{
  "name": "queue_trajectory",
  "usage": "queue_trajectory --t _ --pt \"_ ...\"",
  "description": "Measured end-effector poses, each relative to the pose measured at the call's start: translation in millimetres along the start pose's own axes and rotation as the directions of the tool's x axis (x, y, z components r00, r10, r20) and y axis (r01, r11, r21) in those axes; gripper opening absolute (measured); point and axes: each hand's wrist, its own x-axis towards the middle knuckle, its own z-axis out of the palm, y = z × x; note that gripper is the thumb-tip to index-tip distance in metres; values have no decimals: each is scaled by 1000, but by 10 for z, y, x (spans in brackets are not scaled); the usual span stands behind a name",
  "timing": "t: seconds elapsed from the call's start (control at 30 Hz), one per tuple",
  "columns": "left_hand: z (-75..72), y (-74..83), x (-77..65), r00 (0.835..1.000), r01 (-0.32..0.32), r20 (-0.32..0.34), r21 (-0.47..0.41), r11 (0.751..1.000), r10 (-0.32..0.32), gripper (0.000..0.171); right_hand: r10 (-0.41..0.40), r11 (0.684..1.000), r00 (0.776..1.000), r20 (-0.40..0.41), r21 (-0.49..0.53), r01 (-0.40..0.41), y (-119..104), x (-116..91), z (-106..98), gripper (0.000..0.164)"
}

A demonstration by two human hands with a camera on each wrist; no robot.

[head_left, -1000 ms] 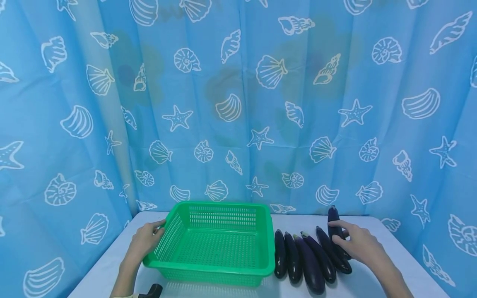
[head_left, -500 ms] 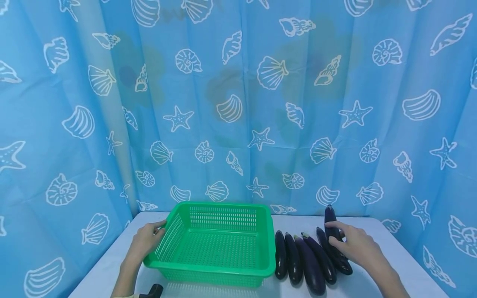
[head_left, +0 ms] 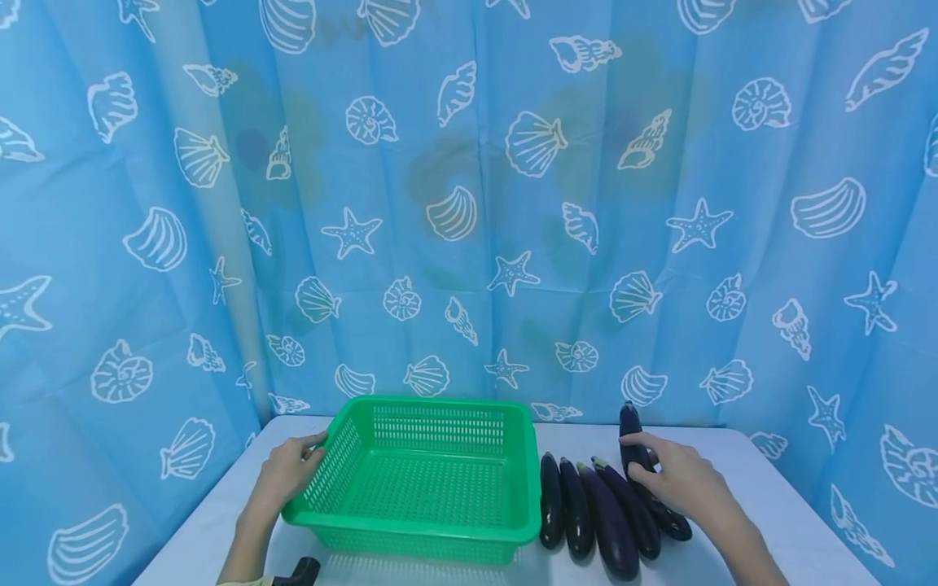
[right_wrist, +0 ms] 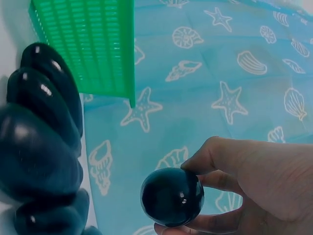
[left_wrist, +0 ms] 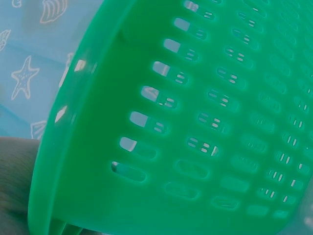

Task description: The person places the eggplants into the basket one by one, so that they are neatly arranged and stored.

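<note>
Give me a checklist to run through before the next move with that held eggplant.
1. Held eggplant secured: ok; the right grip pinches it.
2. Green basket upright, with its opening facing up: ok.
3. Left grip at the green basket: ok; it is at the left side.
4. How firmly that side is held: cannot tell; the left wrist view shows only a sliver of the left grip.
5. Held eggplant over the green basket, if that is where it goes: not ok; it is off to the right, with other eggplants between.
</note>
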Motion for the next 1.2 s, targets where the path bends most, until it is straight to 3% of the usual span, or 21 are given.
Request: queue_trajectory --t 0.4,1.2 --pt "12 -14 5 1000 7 -2 -4 1000 -7 43 -21 996 1000 14 89 19 -258 -2 106 46" --pt "10 -15 6 1000 -10 -7 -1 1000 10 42 -95 988 995 -9 121 95 -722 16 189 41"
